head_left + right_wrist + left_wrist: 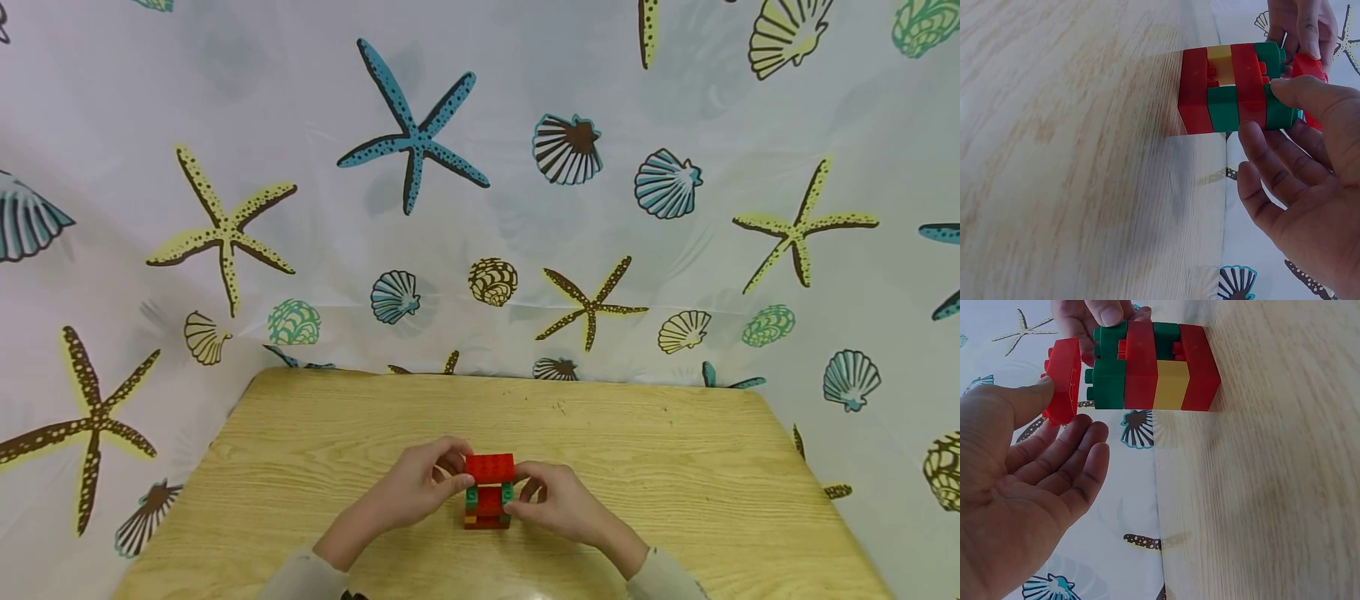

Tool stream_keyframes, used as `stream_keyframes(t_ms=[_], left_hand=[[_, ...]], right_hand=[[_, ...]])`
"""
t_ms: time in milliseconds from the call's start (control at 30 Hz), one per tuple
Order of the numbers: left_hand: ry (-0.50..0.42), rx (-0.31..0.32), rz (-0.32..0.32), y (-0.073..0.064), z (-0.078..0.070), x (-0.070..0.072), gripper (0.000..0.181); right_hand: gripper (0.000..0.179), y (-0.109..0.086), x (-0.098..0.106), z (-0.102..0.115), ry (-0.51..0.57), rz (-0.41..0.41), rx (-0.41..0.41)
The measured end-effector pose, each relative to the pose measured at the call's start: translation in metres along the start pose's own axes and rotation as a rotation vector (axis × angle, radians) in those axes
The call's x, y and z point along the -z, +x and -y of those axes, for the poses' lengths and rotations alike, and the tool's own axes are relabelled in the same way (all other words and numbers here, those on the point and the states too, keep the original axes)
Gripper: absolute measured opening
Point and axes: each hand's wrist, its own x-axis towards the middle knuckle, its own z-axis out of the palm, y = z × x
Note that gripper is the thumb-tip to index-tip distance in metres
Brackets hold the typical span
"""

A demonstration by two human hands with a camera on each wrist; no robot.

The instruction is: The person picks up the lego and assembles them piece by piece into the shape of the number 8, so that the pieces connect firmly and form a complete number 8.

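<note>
In the head view my left hand pinches a red toy brick between thumb and fingers. That brick is held just above a small brick tower, and the left wrist view shows a gap between them. The tower stands on the table. It has a red base brick, a yellow brick and a green brick over it, then another red layer and two green bricks on top. My right hand holds the upper green brick on the tower's right side, thumb in front and fingers at its side.
The wooden table spreads out around the tower. Behind it and along both sides hangs a white cloth printed with starfish and shells. Pale sleeves cover both forearms.
</note>
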Motion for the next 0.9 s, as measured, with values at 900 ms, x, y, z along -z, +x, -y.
stream_keyframes(t_ms=[900], left_hand=[[0.000,-0.046,0.031,-0.011,-0.002,-0.005,0.031]], right_hand=[[0.037,0.000,0.000,0.002,0.006,-0.001,0.004]])
